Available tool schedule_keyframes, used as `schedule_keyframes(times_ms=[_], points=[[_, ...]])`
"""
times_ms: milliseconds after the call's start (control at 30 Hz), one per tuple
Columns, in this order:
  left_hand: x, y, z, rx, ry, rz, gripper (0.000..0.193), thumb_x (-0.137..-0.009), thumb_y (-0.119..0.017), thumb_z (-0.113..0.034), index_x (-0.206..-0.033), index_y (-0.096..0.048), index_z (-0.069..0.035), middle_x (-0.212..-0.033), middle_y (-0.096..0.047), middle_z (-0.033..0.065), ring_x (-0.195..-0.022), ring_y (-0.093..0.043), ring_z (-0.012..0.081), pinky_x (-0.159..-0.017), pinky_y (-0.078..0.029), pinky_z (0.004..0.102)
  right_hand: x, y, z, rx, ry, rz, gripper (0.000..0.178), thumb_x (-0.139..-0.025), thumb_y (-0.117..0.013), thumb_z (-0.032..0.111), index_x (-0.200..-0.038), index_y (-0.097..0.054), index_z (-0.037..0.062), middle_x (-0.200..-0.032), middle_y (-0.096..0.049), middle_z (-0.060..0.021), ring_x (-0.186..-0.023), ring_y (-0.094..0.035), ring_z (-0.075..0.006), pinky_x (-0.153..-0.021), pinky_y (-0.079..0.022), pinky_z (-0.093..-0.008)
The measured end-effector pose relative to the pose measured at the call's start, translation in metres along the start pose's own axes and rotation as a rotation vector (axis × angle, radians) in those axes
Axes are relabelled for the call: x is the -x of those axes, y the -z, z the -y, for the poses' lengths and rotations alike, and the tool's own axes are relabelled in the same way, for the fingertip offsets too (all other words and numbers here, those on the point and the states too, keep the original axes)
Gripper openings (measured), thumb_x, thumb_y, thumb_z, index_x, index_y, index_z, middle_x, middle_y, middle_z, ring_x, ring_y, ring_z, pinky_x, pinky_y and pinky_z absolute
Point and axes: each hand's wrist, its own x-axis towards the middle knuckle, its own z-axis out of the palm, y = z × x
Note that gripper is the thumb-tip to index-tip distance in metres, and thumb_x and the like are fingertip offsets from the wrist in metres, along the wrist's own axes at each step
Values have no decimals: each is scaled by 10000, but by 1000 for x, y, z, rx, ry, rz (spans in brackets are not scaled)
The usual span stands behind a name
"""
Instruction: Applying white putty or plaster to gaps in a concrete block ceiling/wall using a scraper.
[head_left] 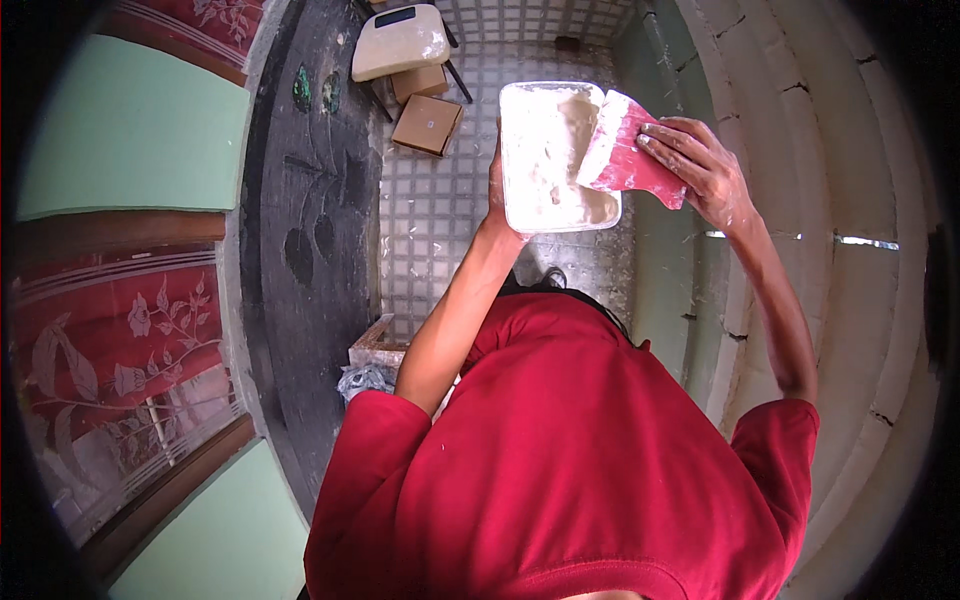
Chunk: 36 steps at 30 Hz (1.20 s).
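Note:
My left hand supports a white rectangular plastic tub from its left side and underneath. Most of those fingers are hidden behind the tub. Thick white paste, like wall putty, fills much of it, with a hollow towards the right. My right hand is closed on a red plastic putty spreader, its fingers smeared white. The spreader is tilted over the tub's right side, and white paste coats its broad edge.
Along the left stands a dark grey wall panel beside red patterned curtains. A chair and cardboard boxes stand on the tiled floor. The pale wall on the right shows cracks. A plastic bag lies low at left.

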Motion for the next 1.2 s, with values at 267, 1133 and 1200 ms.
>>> schedule_keyframes(times_ms=[267, 1133, 1200], points=[[10, -7, -2, 106, -29, -21, 614, -1003, -359, -507, -1378, -435, -26, -1295, -562, 148, -1146, -582, 276, -953, -504, 420, 7, 5, 22, 76, -88, 12, 592, -653, -695, -8, -1230, -643, 117, -1246, -623, -22, -1112, -591, -245, -773, -578, -333], [-1, -29, 28, 41, 0, -70, 660, -964, -393, -578, -1370, -469, -64, -1276, -591, 111, -1132, -604, 262, -973, -500, 449, 85, 22, 36, 117, -312, -202, 574, -656, -697, -34, -1213, -653, 96, -1208, -663, -70, -1047, -630, -305, -830, -568, -357], [-3, -30, 34, 69, 10, -74, 664, -963, -392, -584, -1372, -468, -66, -1277, -590, 109, -1134, -604, 262, -973, -499, 452, 91, 28, 31, 122, -316, -217, 568, -660, -700, -31, -1213, -652, 89, -1206, -663, -72, -1044, -631, -308, -839, -563, -360]])
